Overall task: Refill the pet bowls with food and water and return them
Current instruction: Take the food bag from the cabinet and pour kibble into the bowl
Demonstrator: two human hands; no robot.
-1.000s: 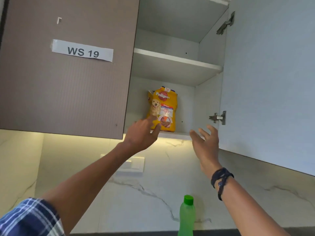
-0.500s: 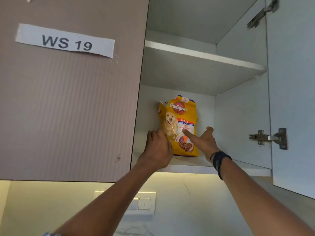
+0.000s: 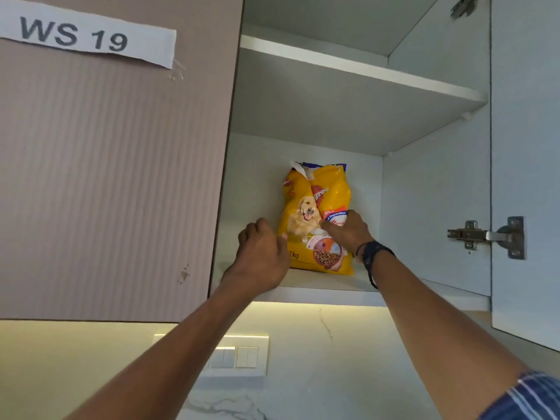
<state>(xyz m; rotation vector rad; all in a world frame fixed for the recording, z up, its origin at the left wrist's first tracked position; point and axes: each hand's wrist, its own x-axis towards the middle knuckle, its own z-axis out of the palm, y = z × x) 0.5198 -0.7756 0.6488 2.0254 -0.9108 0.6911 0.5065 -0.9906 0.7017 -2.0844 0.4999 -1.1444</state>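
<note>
The yellow dog-food bag (image 3: 316,219) stands upright on the lower shelf (image 3: 318,287) of the open wall cabinet, its torn top creased and folded inward. Your right hand (image 3: 348,231) pinches the bag's front panel; your left hand (image 3: 262,256) curls against its left edge, though whether it grips is unclear. If you pull by the loose film alone, the bag may tip forward and spill kibble through the opened top.
</note>
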